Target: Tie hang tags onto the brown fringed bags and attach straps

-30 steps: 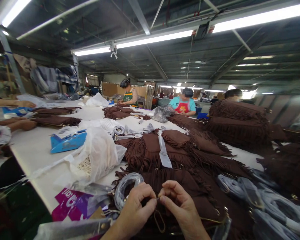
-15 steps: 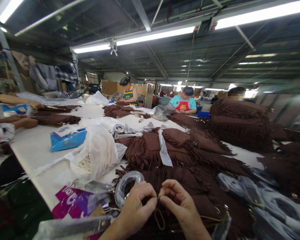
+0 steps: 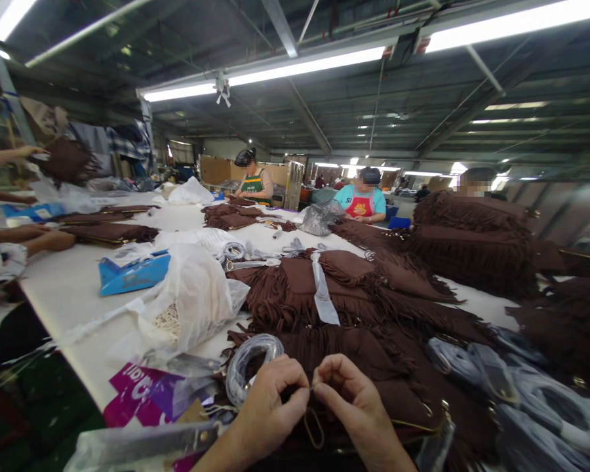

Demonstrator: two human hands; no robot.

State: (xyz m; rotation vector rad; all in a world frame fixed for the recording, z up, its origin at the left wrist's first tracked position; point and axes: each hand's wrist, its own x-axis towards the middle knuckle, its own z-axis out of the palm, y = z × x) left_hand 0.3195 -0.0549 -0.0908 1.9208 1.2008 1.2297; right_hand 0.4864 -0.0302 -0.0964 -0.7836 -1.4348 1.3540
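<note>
My left hand (image 3: 275,396) and my right hand (image 3: 347,396) meet over a brown fringed bag (image 3: 388,383), both closed in a pinch. Their fingertips almost touch around a thin cord, and a narrow tan loop (image 3: 314,432) hangs just beneath. What exactly lies between the fingertips is too small to make out fully. Just behind my left hand sits a coiled strap in clear plastic (image 3: 250,370). A gold clasp (image 3: 445,410) shows at the bag's right end.
A white plastic bag of pale strings (image 3: 191,298) and a blue tape dispenser (image 3: 135,272) stand left. More fringed bags (image 3: 295,282) lie ahead, with a tall stack (image 3: 472,249) at right. Wrapped straps (image 3: 555,406) lie near right. Co-workers (image 3: 361,200) surround the table.
My hands stay nearly in place, fingertips still together. At far left, a co-worker's hand has risen, lifting a brown fringed bag off the table.
</note>
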